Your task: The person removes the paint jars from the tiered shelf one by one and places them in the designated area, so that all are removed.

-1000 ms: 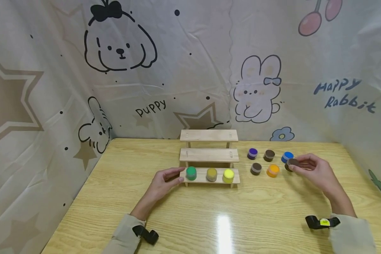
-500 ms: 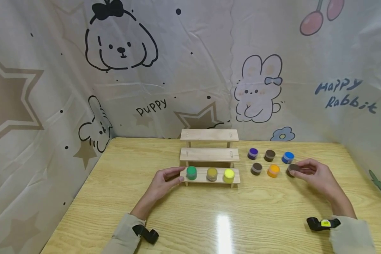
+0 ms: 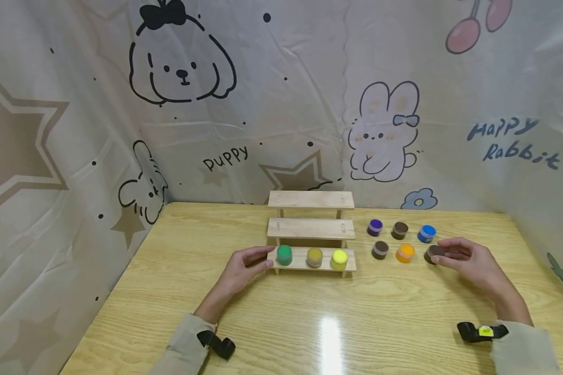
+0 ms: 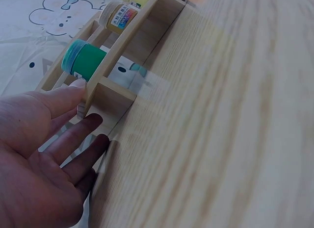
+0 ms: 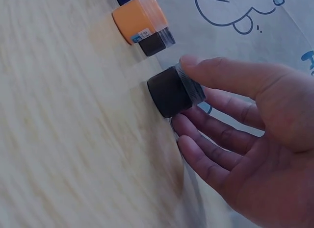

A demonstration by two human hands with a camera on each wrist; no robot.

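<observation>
Wood-grain bench (image 3: 262, 323) now bears the dark jar (image 5: 169, 93), just lowered to the front row's right end, beside the orange jar (image 3: 405, 253); the right hand (image 3: 471, 264) keeps its pinching grip, so placing looks nearly done. The left hand (image 3: 238, 268) holds one end of the wooden rack (image 3: 309, 229).

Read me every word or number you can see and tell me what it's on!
"PUPPY": on the cloth backdrop.
"Happy Rabbit": on that backdrop, beside the bunny drawing.
Too small or blurred to read: jar labels, yellow wrist sticker.
No readable numbers.
</observation>
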